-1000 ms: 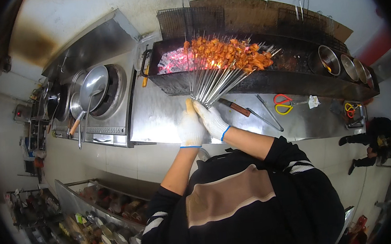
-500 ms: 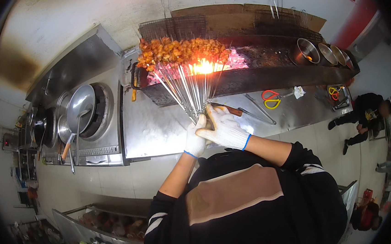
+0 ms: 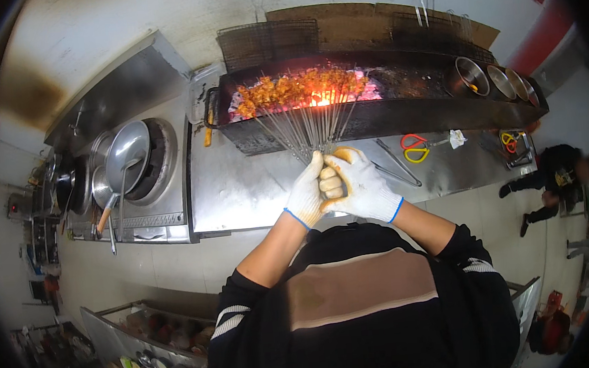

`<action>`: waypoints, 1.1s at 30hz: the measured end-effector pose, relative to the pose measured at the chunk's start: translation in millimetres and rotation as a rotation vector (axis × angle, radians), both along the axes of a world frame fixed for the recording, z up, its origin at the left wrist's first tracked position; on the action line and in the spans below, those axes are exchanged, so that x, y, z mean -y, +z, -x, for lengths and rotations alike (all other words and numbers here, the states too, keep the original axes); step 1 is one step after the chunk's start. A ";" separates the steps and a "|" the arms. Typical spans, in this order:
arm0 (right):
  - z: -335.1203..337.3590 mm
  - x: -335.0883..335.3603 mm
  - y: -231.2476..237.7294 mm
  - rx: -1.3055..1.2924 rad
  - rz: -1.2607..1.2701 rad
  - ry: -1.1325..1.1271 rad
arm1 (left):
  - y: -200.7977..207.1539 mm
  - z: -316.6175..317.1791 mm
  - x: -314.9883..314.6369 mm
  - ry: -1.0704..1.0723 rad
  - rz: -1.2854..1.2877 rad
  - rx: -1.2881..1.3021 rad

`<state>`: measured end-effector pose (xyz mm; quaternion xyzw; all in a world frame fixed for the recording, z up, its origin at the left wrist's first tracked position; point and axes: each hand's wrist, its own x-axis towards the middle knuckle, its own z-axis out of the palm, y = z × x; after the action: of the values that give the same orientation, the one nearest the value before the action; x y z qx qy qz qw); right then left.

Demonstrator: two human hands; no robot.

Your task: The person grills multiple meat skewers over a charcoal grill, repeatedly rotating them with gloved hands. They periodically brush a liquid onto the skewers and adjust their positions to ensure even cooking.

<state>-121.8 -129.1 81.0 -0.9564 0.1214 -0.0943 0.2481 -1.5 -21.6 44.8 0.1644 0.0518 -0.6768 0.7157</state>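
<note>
Many metal skewers (image 3: 313, 128) spread in a fan from my hands, their browned meat pieces (image 3: 294, 89) lying over glowing charcoal and a bright flame in the long grill (image 3: 413, 115). My left hand (image 3: 305, 191), in a white knit glove with a blue cuff, is closed around the handle ends, its curled fingers showing in the middle. From the right side, my right hand (image 3: 373, 193), gloved alike, cups the same bundle with thumb and fingers bent round it. The gloves hide the skewers' ends.
Metal tongs (image 3: 396, 169) and red-and-yellow-handled scissors (image 3: 416, 148) lie on the steel counter (image 3: 233, 199). Metal pots (image 3: 471, 76) stand at the grill's right end. To the left, a wok (image 3: 126, 152) sits by a burner. A person in dark clothes (image 3: 557, 176) is at far right.
The skewer fan has gone down toward the coals, and the meat now sits lower within the grill. My right hand has shifted from lying across the handles to cupping them from the side.
</note>
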 end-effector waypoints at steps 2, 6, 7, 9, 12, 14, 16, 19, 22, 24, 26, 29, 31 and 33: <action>-5.6 2.8 1.2 0.049 -0.059 -0.010 | 4.6 -5.9 6.4 0.034 -0.050 0.019; -1.1 1.6 6.0 0.073 -0.064 -0.003 | 7.3 -2.7 -0.5 -0.040 0.095 -0.002; 0.9 0.7 7.1 0.071 -0.040 0.006 | 7.7 -0.1 -4.3 -0.103 0.245 -0.022; 0.5 0.4 8.2 0.088 -0.077 0.024 | 9.1 1.1 -7.6 -0.023 0.027 0.018; -13.5 2.3 5.8 0.064 -0.072 -0.028 | 11.5 -12.9 -2.1 0.021 -0.028 0.076; -31.5 4.8 0.8 0.160 -0.106 -0.043 | 11.9 -31.6 4.5 0.073 -0.097 0.102; -42.0 4.4 -6.4 0.176 -0.084 -0.058 | 9.9 -42.4 6.0 0.088 -0.133 0.083; -42.0 0.7 -21.3 0.152 -0.087 -0.041 | 4.4 -46.1 -3.1 0.008 -0.053 0.068; -34.8 7.1 -38.9 0.306 -0.180 0.036 | -1.3 -48.4 -10.2 0.083 -0.049 0.050; -37.1 11.2 -50.0 0.288 -0.607 -0.140 | -3.3 -53.7 -15.5 0.067 -0.078 0.018; -50.5 15.4 -58.1 0.352 -0.914 -0.355 | -4.4 -59.2 -19.0 0.041 -0.077 -0.020; -69.3 26.2 -61.3 0.190 -1.627 -0.390 | -4.7 -56.8 -20.3 0.037 -0.084 -0.003; -83.8 29.3 -60.9 0.191 -1.653 -0.410 | -5.2 -43.7 -19.5 0.055 -0.159 0.083; -90.6 33.3 -60.7 0.204 -1.531 -0.441 | -7.4 -23.3 -17.9 0.110 -0.196 0.135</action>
<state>-31.1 -162.4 20.4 -0.4613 0.3156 -0.1185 0.8207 21.8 -3.8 37.4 0.2757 0.0783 -0.6156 0.7341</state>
